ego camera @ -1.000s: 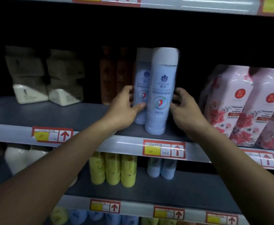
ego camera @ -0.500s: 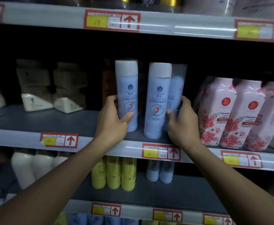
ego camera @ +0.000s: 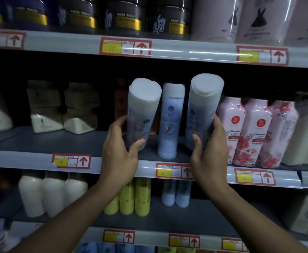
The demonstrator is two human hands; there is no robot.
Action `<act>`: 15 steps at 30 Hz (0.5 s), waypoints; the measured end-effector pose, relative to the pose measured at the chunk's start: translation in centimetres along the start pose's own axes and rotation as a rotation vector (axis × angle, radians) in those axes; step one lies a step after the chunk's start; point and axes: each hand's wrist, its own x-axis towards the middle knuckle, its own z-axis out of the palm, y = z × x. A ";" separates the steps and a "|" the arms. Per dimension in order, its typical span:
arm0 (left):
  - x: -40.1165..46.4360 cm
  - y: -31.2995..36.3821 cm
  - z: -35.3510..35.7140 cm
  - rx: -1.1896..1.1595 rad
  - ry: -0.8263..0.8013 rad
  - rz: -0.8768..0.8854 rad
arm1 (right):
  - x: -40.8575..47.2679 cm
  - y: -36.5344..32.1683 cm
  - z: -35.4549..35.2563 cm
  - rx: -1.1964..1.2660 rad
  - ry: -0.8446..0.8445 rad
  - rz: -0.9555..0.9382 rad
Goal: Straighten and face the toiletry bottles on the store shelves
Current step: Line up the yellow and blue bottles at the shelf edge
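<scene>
My left hand (ego camera: 119,154) grips a pale blue bottle with a white cap (ego camera: 142,110), lifted off the middle shelf (ego camera: 40,143) and tipped with its top toward me. My right hand (ego camera: 209,154) holds a second pale blue bottle (ego camera: 202,110), also lifted and tilted toward me. Between them a third pale blue bottle (ego camera: 170,121) stands upright on the shelf, label facing out. The lower parts of both held bottles are hidden behind my fingers.
Pink floral bottles (ego camera: 255,132) stand close on the right, cream boxes (ego camera: 62,106) on the left, brown bottles (ego camera: 120,101) behind. Dark jars (ego camera: 124,15) fill the shelf above. White, yellow (ego camera: 131,199) and small blue bottles sit on the shelf below.
Both outer blue bottles have come off the shelf and tipped toward me, one in each hand. The middle bottle stays standing. The view has risen and moved closer.
</scene>
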 end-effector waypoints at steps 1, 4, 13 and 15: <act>-0.3 0.4 -0.3 0.010 0.000 0.016 | -0.2 -0.1 -0.5 0.022 0.002 -0.009; -1.4 1.6 -1.2 0.023 -0.020 0.053 | -1.0 -0.2 -2.2 0.115 -0.031 -0.001; -7.7 2.7 -2.4 -0.075 -0.103 -0.061 | -6.6 -0.3 -7.6 0.320 -0.173 0.079; -9.6 2.1 -2.4 -0.056 -0.127 -0.122 | -8.5 0.3 -8.4 0.347 -0.218 0.115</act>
